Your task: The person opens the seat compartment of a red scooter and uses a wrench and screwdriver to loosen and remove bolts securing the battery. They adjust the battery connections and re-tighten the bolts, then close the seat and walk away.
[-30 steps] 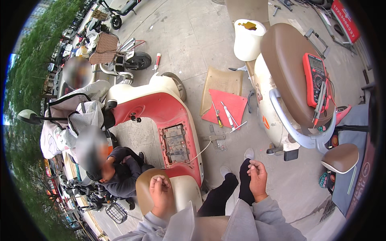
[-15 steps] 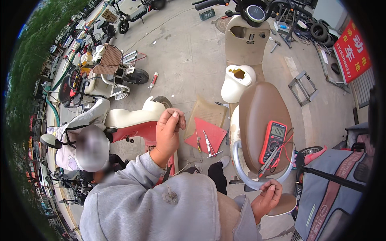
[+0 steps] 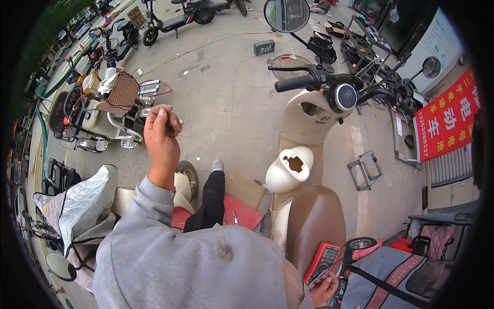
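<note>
My left hand (image 3: pixel 163 129) is raised in front of me at the left, fingers curled and thumb pressed against them. If anything is in it, it is too small or hidden to name. At the lower right, my right hand (image 3: pixel 325 289) has its fingers bent beside the lower end of a red multimeter (image 3: pixel 321 262); what they grip cannot be made out. The meter lies on the brown seat (image 3: pixel 316 219) of a cream electric scooter, its test leads running along it. Ahead of the seat is a cream cover (image 3: pixel 289 169) with a dark opening.
A red sheet (image 3: pixel 242 210) with tools lies by my dark-trousered leg (image 3: pixel 207 201). Parked scooters (image 3: pixel 118 98) stand at left. A metal frame (image 3: pixel 365 170), a red banner (image 3: pixel 447 118) and a grey-blue bag (image 3: pixel 396 273) are at right. Handlebars (image 3: pixel 309 80) jut out ahead.
The view has shifted forward over the scooter. One leg has stepped ahead. My left hand has moved left and up in the picture; my right hand now sits beside the multimeter.
</note>
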### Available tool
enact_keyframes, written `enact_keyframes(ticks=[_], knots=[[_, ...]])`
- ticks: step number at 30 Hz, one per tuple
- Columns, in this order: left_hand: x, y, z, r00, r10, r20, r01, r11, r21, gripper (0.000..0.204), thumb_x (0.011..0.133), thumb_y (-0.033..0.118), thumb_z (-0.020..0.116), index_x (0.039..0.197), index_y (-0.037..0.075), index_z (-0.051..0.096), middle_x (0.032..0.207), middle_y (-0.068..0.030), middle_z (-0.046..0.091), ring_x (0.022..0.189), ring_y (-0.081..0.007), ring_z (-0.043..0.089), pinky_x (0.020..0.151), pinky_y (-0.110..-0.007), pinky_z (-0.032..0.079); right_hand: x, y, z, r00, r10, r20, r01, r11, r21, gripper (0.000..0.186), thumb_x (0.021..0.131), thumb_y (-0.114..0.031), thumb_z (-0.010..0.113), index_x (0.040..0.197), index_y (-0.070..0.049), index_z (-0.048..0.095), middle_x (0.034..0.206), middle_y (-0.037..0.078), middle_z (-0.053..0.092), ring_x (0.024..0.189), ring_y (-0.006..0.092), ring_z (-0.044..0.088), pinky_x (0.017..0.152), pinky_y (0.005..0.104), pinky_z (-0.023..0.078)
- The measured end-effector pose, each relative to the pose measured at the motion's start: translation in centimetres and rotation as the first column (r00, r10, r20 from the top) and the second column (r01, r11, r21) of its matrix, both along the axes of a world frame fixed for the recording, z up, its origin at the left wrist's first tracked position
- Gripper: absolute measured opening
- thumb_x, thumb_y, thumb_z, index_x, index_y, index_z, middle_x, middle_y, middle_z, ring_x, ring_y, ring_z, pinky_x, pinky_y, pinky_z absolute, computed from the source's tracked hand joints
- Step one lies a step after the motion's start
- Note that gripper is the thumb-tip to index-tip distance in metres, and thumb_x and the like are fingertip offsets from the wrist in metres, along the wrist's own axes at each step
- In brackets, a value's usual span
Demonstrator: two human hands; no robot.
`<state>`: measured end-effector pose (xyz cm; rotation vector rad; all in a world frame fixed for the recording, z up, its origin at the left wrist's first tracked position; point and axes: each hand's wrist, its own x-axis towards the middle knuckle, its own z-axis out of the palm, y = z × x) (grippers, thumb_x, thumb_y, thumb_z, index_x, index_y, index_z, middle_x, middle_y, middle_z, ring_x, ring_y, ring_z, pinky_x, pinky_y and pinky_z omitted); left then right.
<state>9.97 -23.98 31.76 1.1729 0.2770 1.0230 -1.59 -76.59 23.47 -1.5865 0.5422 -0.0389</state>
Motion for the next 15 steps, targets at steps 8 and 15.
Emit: enact_keyframes(ticks=[8, 15], knots=[[15.9, 24.8, 1.5, 0.992, 0.082, 0.096, -0.069, 0.989, -0.134, 0.013, 0.098, 0.015, 0.046, 0.095, 0.006, 0.054, 0.067, -0.0011, 0.046, 0.06, -0.0099, 0.043, 0.057, -0.024, 0.037, 22.8, 28.4, -4.2, 0.959, 0.283, -0.002, -0.273, 0.921, -0.279, 0.018, 0.093, -0.012, 0.056, 0.106, 0.001, 0.059, 0.087, 0.005, 0.059, 0.073, 0.0108, 0.054, 0.067, 0.0262, 0.046], [25.9, 35.1, 4.1, 0.996, 0.022, 0.088, -0.002, 0.976, -0.217, 0.012, 0.098, 0.016, 0.044, 0.094, 0.007, 0.052, 0.067, -0.0009, 0.045, 0.06, -0.0098, 0.042, 0.057, -0.025, 0.036, 32.8, 35.1, -7.9, 0.953, 0.161, -0.255, -0.292, 0.712, -0.639, 0.018, 0.088, -0.011, 0.061, 0.096, 0.005, 0.063, 0.085, 0.016, 0.069, 0.076, 0.021, 0.065, 0.071, 0.0346, 0.05]])
